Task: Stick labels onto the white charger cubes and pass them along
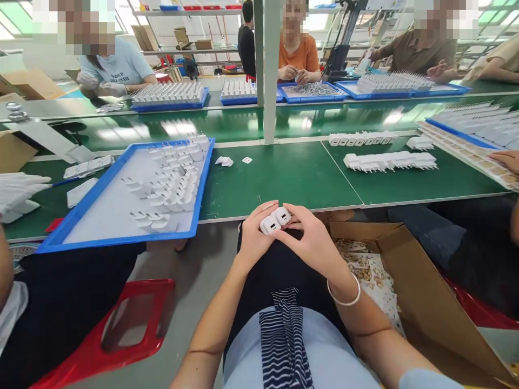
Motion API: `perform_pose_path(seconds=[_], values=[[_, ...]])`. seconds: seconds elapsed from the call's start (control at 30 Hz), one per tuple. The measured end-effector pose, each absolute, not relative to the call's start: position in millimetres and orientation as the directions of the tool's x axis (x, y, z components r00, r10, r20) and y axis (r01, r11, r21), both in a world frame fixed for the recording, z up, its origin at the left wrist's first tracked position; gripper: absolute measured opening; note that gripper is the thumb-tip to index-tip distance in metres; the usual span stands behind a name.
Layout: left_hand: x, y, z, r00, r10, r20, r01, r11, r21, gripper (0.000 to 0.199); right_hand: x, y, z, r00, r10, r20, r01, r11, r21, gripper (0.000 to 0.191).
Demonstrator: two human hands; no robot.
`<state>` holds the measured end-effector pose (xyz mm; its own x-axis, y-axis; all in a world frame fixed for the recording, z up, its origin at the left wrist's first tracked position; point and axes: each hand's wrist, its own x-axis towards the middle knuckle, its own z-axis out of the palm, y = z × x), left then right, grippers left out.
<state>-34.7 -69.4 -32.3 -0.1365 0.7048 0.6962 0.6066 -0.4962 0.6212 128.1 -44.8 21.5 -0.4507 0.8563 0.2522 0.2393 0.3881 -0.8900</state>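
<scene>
Over my lap, just off the bench edge, my left hand (258, 227) and my right hand (307, 229) are closed around two white charger plugs held side by side. The left charger plug (269, 225) and the right charger plug (283, 216) each show a dark port slot facing me. My fingers cover their backs and sides. On the green bench to the right stand a row of white chargers (389, 161) with pins pointing down and another row of chargers (360, 139) behind it. Small white pieces (224, 161) lie ahead.
A blue-rimmed tray (206, 189) with pronged chargers overhangs the bench at left. A cardboard box (430, 292) with scraps stands at my right. A metal post (270, 70) rises ahead. Co-workers sit opposite and at both sides; a red stool (162, 319) is at left.
</scene>
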Motion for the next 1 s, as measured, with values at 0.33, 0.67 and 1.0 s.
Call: perform_pose_path(seconds=[0.33,0.67,1.0], values=[[-15,-120,-17,0.059,0.998,0.012,-0.669,0.031,0.743,0.056,150,-43,-10,-0.602,0.787,0.136,-0.325,-0.085,-0.942,0.028],[-9,-128,-5,-0.087,0.984,0.158,-0.155,-0.170,0.973,0.045,155,-45,-14,-0.323,0.912,0.251,-0.110,0.228,-0.968,0.018],[0,-130,1,-0.296,0.807,0.511,0.296,-0.431,0.852,0.046,153,-84,-1,-0.286,0.942,0.175,-0.300,0.086,-0.950,0.021]])
